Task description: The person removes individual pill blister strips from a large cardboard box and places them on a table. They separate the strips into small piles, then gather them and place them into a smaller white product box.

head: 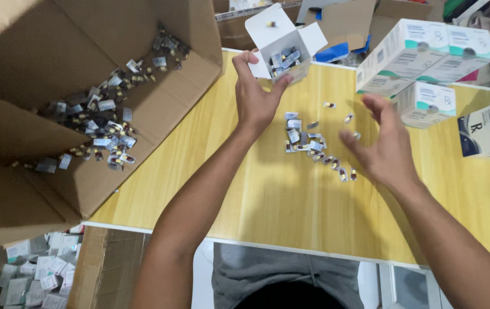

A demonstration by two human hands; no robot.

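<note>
My left hand grips a small white carton with its flaps open, tilted toward me; several small capsule strips lie inside it. My right hand hovers open and blurred above the yellow wooden table, holding nothing. Just left of that hand, a loose heap of small capsule strips lies scattered on the tabletop, below the carton.
A big open cardboard box on the left holds many more capsule strips. White-and-teal medicine cartons are stacked at the back right, with dark-and-white cartons at the right edge. Folded leaflets fill a box on the floor.
</note>
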